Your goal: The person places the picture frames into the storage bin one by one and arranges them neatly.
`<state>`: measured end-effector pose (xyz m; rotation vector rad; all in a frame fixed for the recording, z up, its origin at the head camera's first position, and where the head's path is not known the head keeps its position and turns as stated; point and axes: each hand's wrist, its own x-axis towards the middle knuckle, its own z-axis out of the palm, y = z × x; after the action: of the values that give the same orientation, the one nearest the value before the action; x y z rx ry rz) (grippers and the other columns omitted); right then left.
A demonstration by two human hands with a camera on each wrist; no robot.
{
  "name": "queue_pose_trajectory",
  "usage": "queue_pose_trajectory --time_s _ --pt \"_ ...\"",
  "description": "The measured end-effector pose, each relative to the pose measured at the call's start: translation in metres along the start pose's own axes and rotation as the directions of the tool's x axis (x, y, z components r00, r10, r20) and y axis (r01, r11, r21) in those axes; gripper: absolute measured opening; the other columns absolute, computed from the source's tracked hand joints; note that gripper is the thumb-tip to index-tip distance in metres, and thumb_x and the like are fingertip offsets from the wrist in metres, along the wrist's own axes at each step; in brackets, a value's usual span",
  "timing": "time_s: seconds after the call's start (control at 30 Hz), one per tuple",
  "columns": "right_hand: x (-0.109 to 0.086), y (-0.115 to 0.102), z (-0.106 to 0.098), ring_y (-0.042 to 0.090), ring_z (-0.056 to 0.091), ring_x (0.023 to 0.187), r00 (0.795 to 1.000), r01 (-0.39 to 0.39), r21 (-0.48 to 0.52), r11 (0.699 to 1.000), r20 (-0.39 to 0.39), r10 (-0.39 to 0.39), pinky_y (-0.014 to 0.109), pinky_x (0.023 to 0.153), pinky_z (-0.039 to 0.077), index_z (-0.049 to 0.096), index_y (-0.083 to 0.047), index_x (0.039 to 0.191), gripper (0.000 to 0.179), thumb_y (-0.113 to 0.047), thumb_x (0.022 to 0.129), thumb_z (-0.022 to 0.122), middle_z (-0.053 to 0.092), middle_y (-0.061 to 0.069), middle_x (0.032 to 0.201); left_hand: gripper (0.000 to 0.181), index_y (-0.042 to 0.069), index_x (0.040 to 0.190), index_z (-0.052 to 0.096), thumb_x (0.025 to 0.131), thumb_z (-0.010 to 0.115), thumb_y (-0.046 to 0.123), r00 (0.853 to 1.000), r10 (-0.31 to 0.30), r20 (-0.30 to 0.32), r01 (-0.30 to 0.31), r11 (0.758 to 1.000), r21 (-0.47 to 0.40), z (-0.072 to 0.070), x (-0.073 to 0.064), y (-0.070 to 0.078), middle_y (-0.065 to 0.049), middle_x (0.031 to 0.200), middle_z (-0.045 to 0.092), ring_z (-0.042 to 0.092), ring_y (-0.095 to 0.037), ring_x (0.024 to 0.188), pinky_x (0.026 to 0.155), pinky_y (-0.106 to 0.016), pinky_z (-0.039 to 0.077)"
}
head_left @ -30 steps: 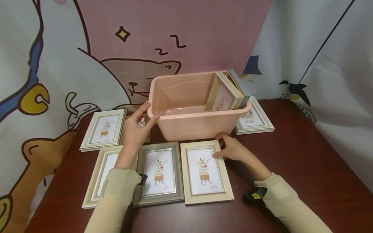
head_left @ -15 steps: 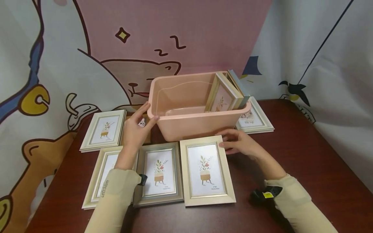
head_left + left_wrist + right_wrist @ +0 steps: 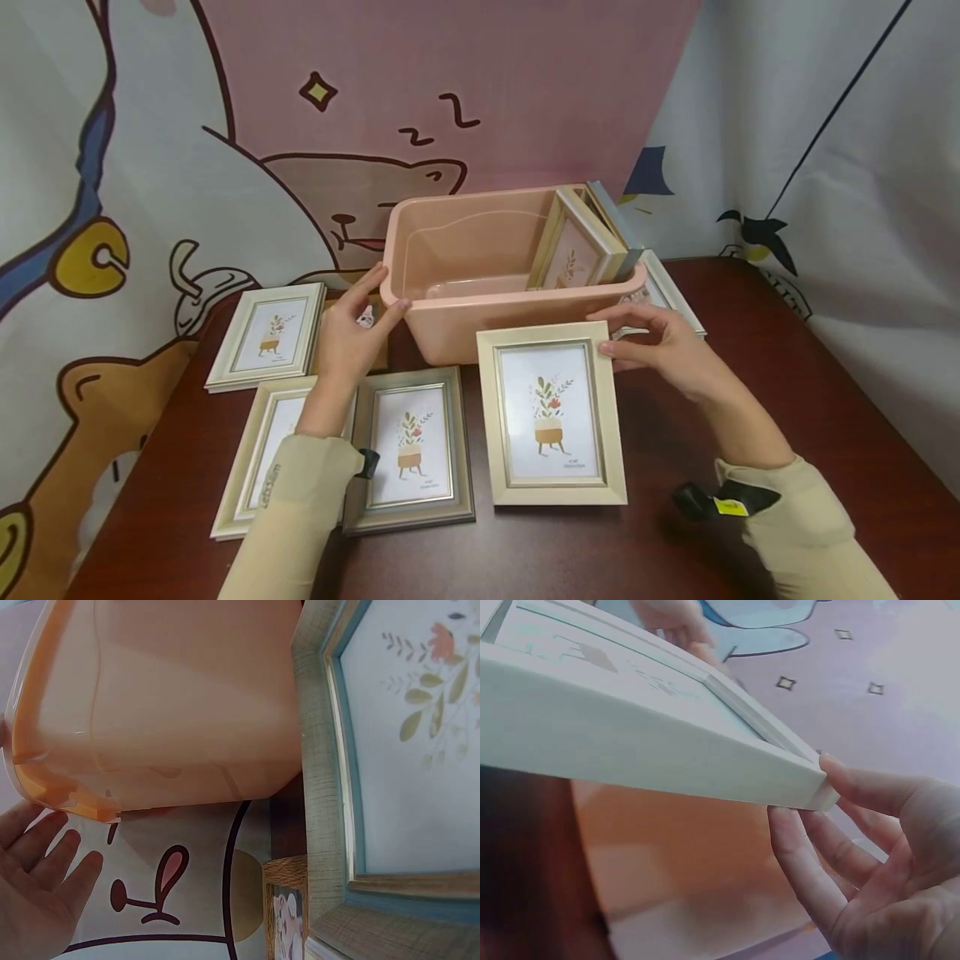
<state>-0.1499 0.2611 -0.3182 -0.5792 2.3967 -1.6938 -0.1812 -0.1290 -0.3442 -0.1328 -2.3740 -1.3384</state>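
Saw cream frame (image 3: 551, 414) come up off tabletop (image 3: 862, 400); carrying looked begun | right hand (image 3: 684, 354): pinched its corner | left hand (image 3: 348, 337): gripped pink tub (image 3: 442, 325) by rim

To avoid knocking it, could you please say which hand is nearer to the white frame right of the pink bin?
Right: the right hand is just in front of the white frame; the left hand holds the opposite end of the pink bin.

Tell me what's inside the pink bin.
The pink bin holds, at its right end, a pale frame with a blue-gray frame behind it, mostly covered; the front wall hides their bottoms.
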Motion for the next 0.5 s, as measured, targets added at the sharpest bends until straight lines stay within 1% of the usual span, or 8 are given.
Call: queue_pose_trajectory --time_s 0.1,0.27,0.4,0.5 --pt "-0.003 -0.010 -0.007 0.013 0.074 0.088 0.997 0.070 0.006 0.998 -0.028 -0.069 0.029 0.072 0.063 0.065 -0.007 0.125 0.035 0.001 0.091 0.067 0.070 -0.005 0.108 0.057 0.016 0.141 0.058 0.089 0.076 0.030 1.000 0.008 -0.004 -0.008 1.000 0.001 0.000 0.000 0.000 0.001 0.149 0.054 0.051 -0.022 0.138 0.113 -0.043 0.045" --pt "-0.006 -0.025 -0.016 0.011 0.074 0.088 0.984 0.159 0.092 0.983 -0.100 -0.150 0.027 0.071 0.062 0.067 -0.006 0.121 0.037 0.010 0.089 0.064 0.071 -0.003 0.111 0.057 0.016 0.141 0.058 0.089 0.075 0.032 1.000 0.015 -0.002 -0.015 1.000 0.008 -0.001 -0.001 0.001 0.000 0.149 0.054 0.052 -0.024 0.138 0.112 -0.043 0.045" --pt "-0.006 -0.035 -0.021 0.010 0.073 0.087 0.964 0.227 0.168 0.959 -0.181 -0.196 0.026 0.070 0.062 0.068 -0.003 0.118 0.036 0.015 0.088 0.062 0.072 -0.001 0.109 0.057 0.016 0.141 0.058 0.089 0.075 0.033 1.000 0.016 -0.002 -0.016 1.000 0.012 0.000 -0.001 0.001 0.000 0.149 0.054 0.052 -0.024 0.138 0.112 -0.043 0.046" --pt "-0.004 -0.042 -0.026 0.012 0.074 0.086 0.943 0.296 0.232 0.926 -0.228 -0.244 0.026 0.069 0.062 0.067 0.001 0.119 0.037 0.019 0.088 0.058 0.073 0.002 0.107 0.057 0.016 0.141 0.058 0.089 0.075 0.032 1.000 0.018 -0.002 -0.018 1.000 0.014 0.000 0.000 0.000 0.000 0.149 0.054 0.052 -0.025 0.138 0.112 -0.044 0.045"
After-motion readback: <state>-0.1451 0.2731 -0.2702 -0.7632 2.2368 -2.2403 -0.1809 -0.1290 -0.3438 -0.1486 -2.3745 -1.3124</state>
